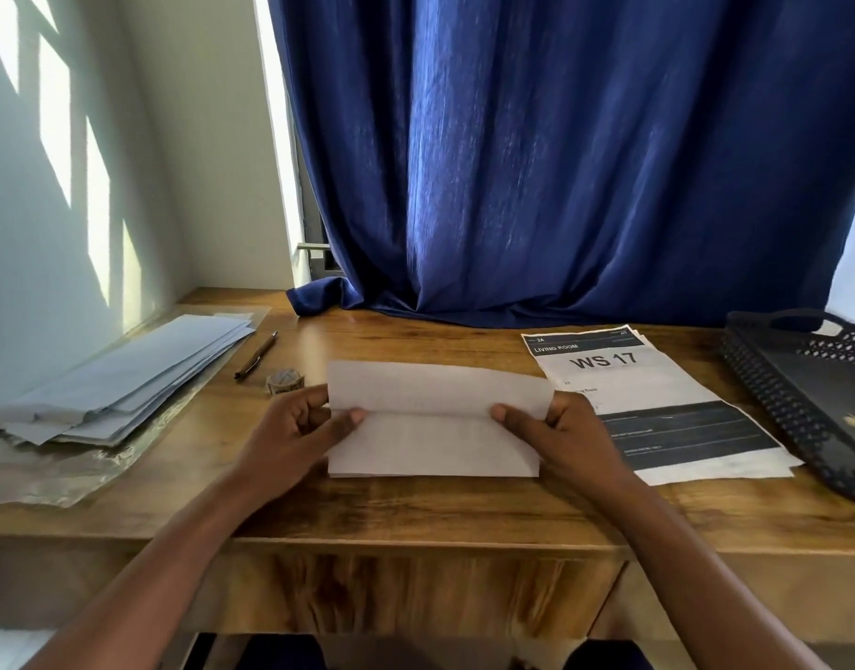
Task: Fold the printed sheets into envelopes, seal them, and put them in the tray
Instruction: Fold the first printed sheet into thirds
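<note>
A white sheet [433, 420], blank side up and folded across its width, lies at the middle of the wooden desk [416, 510]. My left hand [295, 427] pinches its left edge, thumb on the fold line. On the other side my right hand [556, 435] pinches the right edge the same way. The upper flap stands slightly raised. A stack of printed sheets [657, 403] headed "WS 17" lies just right of my right hand. Pale blue envelopes [126, 379] are piled at the left. The black mesh tray [773, 394] sits at the far right.
A pen [256, 355] and a small tape roll [284, 382] lie between the envelopes and the folded sheet. Clear plastic wrap [77, 471] spreads under the envelopes. A dark blue curtain [561, 162] hangs onto the desk's back edge.
</note>
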`<state>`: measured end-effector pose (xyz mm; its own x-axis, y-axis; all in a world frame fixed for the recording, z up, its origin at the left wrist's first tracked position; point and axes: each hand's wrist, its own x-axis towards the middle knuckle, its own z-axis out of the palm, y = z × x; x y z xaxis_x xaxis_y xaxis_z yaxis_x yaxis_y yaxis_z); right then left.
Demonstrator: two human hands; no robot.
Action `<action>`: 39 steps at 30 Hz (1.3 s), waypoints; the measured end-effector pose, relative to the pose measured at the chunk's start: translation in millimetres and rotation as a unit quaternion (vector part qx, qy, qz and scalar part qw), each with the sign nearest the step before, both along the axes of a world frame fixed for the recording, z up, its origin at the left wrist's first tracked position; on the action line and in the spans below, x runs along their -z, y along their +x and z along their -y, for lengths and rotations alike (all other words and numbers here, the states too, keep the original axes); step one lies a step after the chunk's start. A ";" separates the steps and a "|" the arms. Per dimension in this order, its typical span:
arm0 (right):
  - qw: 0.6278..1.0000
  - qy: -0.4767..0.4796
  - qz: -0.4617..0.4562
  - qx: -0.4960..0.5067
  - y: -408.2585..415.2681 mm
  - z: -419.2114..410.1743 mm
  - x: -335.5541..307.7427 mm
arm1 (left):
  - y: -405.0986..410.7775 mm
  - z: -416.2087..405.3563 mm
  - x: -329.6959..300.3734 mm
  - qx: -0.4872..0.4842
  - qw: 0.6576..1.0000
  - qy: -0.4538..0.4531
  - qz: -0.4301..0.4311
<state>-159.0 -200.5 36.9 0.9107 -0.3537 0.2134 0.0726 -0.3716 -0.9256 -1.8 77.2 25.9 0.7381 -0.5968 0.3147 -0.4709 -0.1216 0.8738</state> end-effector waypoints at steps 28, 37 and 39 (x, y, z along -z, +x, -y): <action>0.934 -0.351 0.013 0.067 43.7 -6.5 5.5 | -13.0 41.6 0.0 -0.029 0.910 0.286 0.297; 0.854 -0.483 -0.195 -0.008 58.0 -26.9 22.2 | -2.6 67.2 19.3 -0.032 0.865 0.427 0.263; 0.856 -0.475 -0.202 -0.011 59.9 -26.3 25.5 | -0.2 67.5 22.1 -0.030 0.867 0.428 0.255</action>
<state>-99.1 -174.2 11.4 0.9822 -0.1776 0.0619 -0.1661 -0.9736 -0.1565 -2.1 9.7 3.8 0.6714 -0.7377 0.0704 -0.7393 -0.6603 0.1319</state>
